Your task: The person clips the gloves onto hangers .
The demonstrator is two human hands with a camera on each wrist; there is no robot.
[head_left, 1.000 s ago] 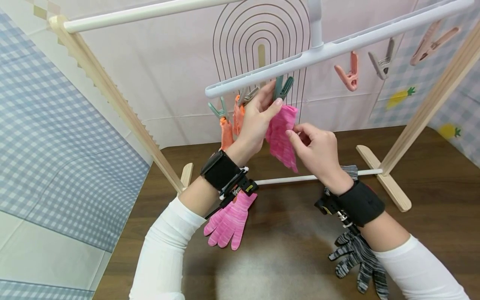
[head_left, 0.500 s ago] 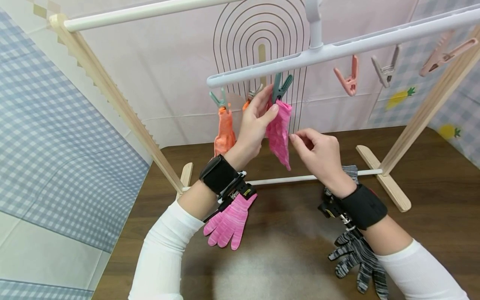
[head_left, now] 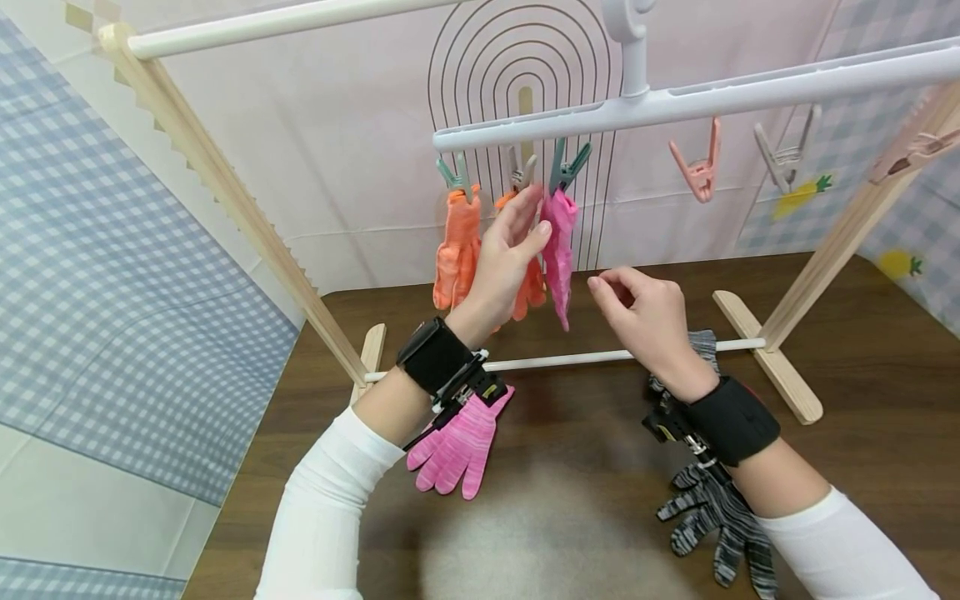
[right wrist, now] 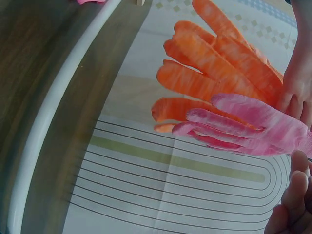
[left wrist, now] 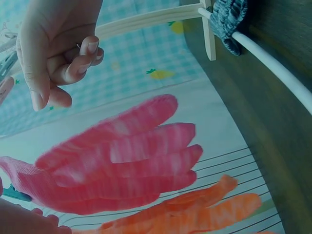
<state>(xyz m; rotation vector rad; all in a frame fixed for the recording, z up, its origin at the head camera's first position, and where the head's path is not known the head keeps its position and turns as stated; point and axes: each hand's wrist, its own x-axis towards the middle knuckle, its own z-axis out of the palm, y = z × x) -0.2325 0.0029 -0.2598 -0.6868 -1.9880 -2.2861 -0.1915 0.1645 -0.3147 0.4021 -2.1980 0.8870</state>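
Note:
A pink glove hangs fingers-down from a dark green clothespin under the white hanger bar. My left hand is just left of the glove's cuff, its fingers extended and thumb apart. To the right of that glove is my right hand, fingers loosely curled around nothing. The left wrist view shows the pink glove spread broadside, with the right hand apart from it. Two orange gloves hang on the left: one orange glove in plain sight, the other partly behind my left hand.
Unused clothespins, including a pink clothespin and a grey clothespin, hang along the bar's right half. Another pink glove and a black-and-grey glove lie on the brown table. A wooden rack post stands left; a low white rod crosses behind.
The right hand has let go of the pink glove and drawn slightly away. My left hand has come off the glove's cuff. The hanger's left end has risen and the glove has turned edge-on.

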